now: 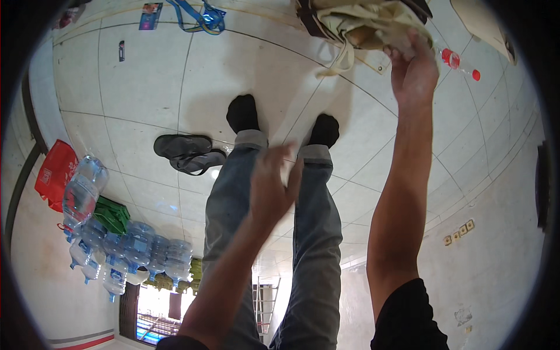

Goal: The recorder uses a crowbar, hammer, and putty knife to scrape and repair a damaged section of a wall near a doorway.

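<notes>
I judge the current step as handling the beige cloth bag (350,16), on the floor (146,87) ahead of the feet (324,131). Right hand (415,73): at the fabric; blur prevents me confirming a grip. Left hand (273,186): open, empty. The next move calls for a verified hold. Count: 1 bag, 1 red-capped bottle (455,61), 2 sandals (183,144), 1 blue strap bundle (211,18).

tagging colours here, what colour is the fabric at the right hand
Beige fabric, shown best in head view.

Beige cloth (353,23) – red bottle cap (476,75) – black socks (242,114), blue jeans (318,233).
</notes>
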{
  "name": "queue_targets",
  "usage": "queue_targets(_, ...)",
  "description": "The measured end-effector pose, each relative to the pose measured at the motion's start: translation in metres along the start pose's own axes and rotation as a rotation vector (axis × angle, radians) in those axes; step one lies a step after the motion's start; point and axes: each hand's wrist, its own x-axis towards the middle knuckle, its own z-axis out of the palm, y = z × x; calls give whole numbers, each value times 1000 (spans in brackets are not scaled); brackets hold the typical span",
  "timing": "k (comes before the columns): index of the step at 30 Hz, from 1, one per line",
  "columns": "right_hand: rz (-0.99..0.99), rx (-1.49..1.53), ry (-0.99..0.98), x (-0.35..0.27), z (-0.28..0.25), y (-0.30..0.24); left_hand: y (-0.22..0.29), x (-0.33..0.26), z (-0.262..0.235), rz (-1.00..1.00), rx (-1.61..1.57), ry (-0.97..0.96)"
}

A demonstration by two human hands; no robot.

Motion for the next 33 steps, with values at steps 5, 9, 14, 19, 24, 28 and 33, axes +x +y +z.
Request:
queue_targets(5,-55,-8,-138,20,11,-30,34,195,-10,411,342,277)
queue_targets(9,-67,-99,-247,17,6,-42,60,265,3,521,626,138)
queue_targets(14,59,190,-541,51,-68,-28,62,296,18,508,981,-80)
queue_targets(19,74,457,-522,-6,-59,-47,74,295,-7,491,717,66)
queue_targets(24,135,485,-461,-17,-81,-49,90,273,-7,686,212,-93)
queue_targets(28,190,392,-452,-16,-95,-17,72,268,15,566,215,-247)
queue_targets(33,-65,-843,-322,-29,-71,0,41,262,27,529,197,-177)
